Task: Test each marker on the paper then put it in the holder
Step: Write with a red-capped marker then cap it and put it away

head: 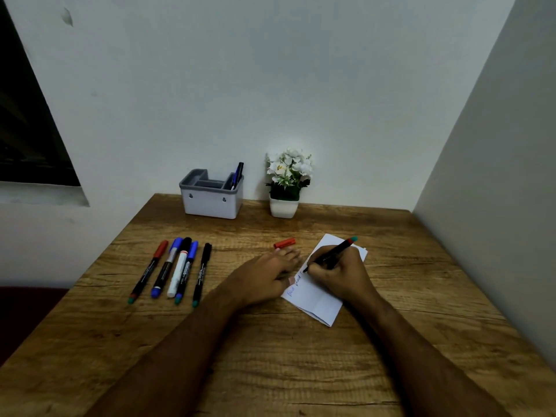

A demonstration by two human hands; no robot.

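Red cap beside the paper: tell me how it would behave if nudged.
The red cap lies loose on its side on the wooden table, so it would probably roll. It looks small and plastic, so likely light and easily knocked away.

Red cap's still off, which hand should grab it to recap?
Left. The left hand lies flat holding the paper, fingertips just short of the red cap. The right hand is busy gripping the marker, tip on the paper.

blue handwriting on the paper too small to read, marker prints illegible
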